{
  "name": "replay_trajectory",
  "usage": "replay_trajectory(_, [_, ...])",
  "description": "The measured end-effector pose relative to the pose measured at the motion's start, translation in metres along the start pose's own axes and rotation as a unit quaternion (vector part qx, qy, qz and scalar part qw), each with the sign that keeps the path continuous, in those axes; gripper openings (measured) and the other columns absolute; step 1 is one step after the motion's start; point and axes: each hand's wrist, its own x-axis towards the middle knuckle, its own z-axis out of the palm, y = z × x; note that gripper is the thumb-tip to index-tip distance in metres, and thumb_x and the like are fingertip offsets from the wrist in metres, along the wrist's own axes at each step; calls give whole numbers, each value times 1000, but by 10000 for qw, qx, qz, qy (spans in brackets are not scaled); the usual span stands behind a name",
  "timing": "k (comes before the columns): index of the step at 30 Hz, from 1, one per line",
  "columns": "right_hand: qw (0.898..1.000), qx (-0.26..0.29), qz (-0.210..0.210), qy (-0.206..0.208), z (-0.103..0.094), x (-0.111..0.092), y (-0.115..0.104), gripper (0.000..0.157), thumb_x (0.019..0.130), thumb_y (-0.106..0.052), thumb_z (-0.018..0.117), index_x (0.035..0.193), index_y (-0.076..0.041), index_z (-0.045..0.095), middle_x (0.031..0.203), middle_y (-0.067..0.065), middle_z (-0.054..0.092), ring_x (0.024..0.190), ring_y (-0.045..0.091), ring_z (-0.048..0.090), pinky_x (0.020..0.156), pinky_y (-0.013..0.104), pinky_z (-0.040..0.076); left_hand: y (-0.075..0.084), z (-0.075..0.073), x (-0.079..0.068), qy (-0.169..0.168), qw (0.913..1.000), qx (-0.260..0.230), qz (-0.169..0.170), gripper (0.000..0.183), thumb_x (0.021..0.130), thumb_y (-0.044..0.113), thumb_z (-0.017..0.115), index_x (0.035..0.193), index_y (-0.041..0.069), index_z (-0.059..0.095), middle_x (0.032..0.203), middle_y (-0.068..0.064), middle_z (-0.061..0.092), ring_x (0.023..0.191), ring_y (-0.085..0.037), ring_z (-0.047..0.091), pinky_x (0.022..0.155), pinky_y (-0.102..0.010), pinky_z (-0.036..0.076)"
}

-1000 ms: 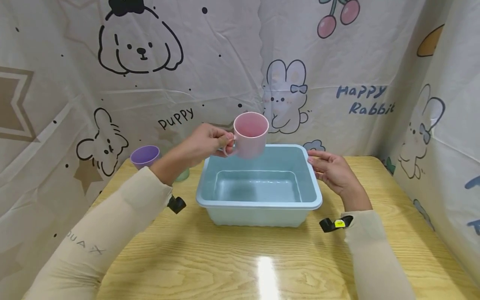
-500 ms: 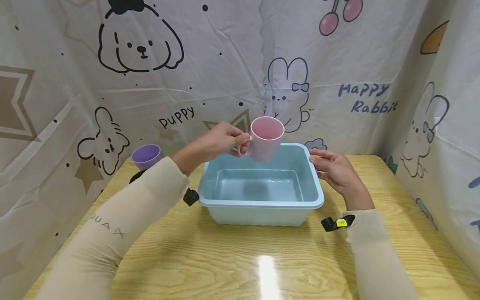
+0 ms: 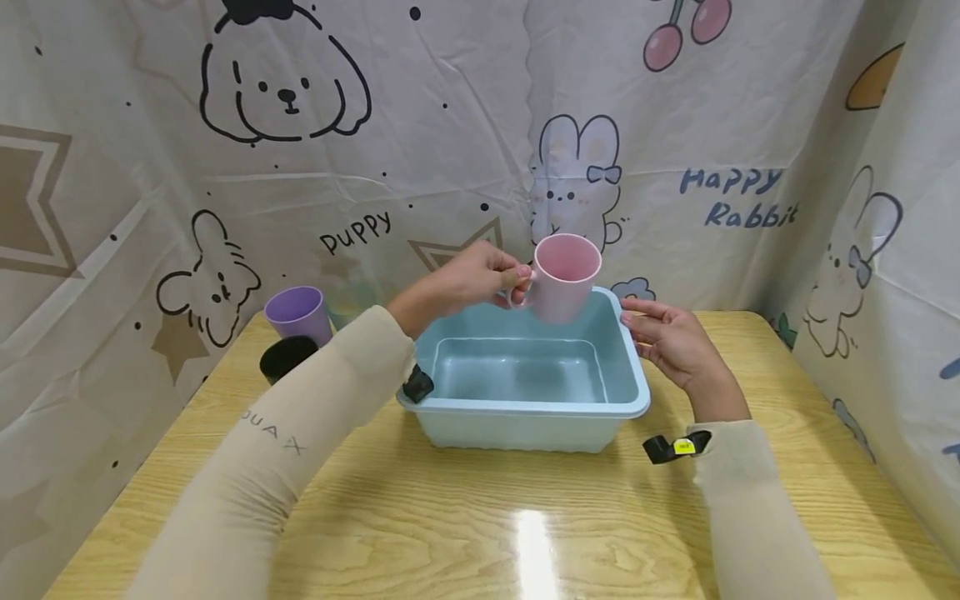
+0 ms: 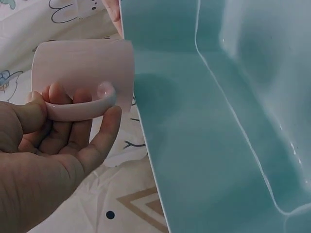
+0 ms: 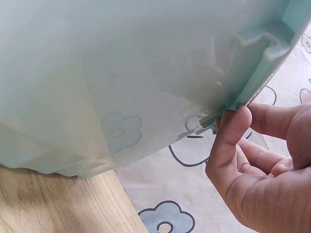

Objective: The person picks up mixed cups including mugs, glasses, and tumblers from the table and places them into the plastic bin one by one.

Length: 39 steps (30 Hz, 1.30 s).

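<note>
My left hand [image 3: 480, 279] grips a pink mug [image 3: 564, 279] by its handle, holding it upright over the back right part of a light blue plastic basin [image 3: 517, 409]. In the left wrist view the fingers curl through the handle and the thumb presses on it, while the mug [image 4: 82, 63] stays beside the basin's rim. At the basin's right side, my right hand [image 3: 671, 346] pinches the rim. From the right wrist, thumb and finger meet at the edge of the basin [image 5: 146, 87]. The inside of the basin shows a bare floor.
At the left back of the wooden table [image 3: 420, 517] stand a purple cup [image 3: 296, 312] and a black cup [image 3: 287, 357], partly covered by the left sleeve. A pale green, see-through item [image 3: 351, 300] is behind them. Printed curtains hang close at the back and sides.
My left hand has carried the pink mug to the right above the basin. The black cup has come into sight from behind the left arm. My right hand stays at the rim.
</note>
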Motion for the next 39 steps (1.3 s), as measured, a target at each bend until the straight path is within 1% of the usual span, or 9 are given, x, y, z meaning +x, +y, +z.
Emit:
replay_trajectory(6, [10000,-5,30,-25,-1,-1,-1,55,101,-24,68,148,-3,50,118,-4,65,100,15,63,84,25,56,0,1,9,-33,10000,-65,50,32,103,22,60,99,-7,72,92,-14,67,91,-25,65,87,-36,59])
replay_trajectory(11, [10000,-15,7,-39,-1,-1,-2,56,101,-23,67,149,-2,49,117,-4,66,99,15,63,83,25,56,-2,1,14,-78,9999,81,119,31,102,23,61,100,-4,74,94,-14,68,94,-25,66,86,-34,59])
replay_trajectory(15, [10000,34,22,-49,-1,-1,-3,56,100,-23,68,149,-2,49,118,-4,66,99,15,63,83,25,56,-4,2,18,-262,9993,133,224,29,102,21,61,99,-5,74,94,-14,67,94,-26,65,87,-34,59])
replay_trajectory(20, [10000,47,27,-40,-1,-1,-2,55,101,-22,67,149,-2,49,120,-4,64,101,16,63,84,25,57,-6,5,19,-536,9979,47,358,25,103,16,60,103,-5,73,97,-15,67,94,-27,64,89,-36,59])
replay_trajectory(24, [10000,49,38,-37,0,0,-1,54,101,-22,67,148,-2,50,121,-4,64,102,17,63,84,25,57,-8,7,18,-660,9973,68,325,24,103,16,61,105,-3,74,98,-16,67,94,-28,65,90,-35,59])
replay_trajectory(28, [10000,16,27,-24,0,0,0,54,101,-22,67,148,-2,50,120,-4,64,102,16,63,84,25,57,-11,8,18,-700,9971,125,278,24,102,18,62,105,-2,75,99,-16,68,94,-29,67,90,-35,59])
replay_trajectory(33, [10000,-17,-18,-20,-1,-1,0,53,101,-22,67,148,-2,50,119,-4,65,100,15,65,84,25,57,-13,8,21,-770,9963,269,256,25,101,19,63,103,-2,75,99,-16,68,95,-29,68,88,-34,59])
replay_trajectory(36, [10000,-15,-40,-13,-1,-1,0,51,101,-21,67,146,-2,52,118,-4,66,100,15,65,83,25,58,-15,7,26,-958,9945,335,257,25,103,18,61,102,-5,74,97,-15,67,94,-29,67,89,-35,59])
replay_trajectory(39, [10000,8,-75,-16,-1,0,1,48,101,-21,67,144,-3,54,117,-4,66,99,15,64,83,26,58,-18,7,30,-1265,9910,357,257,27,104,15,58,103,-9,70,95,-15,66,93,-28,65,90,-38,58])
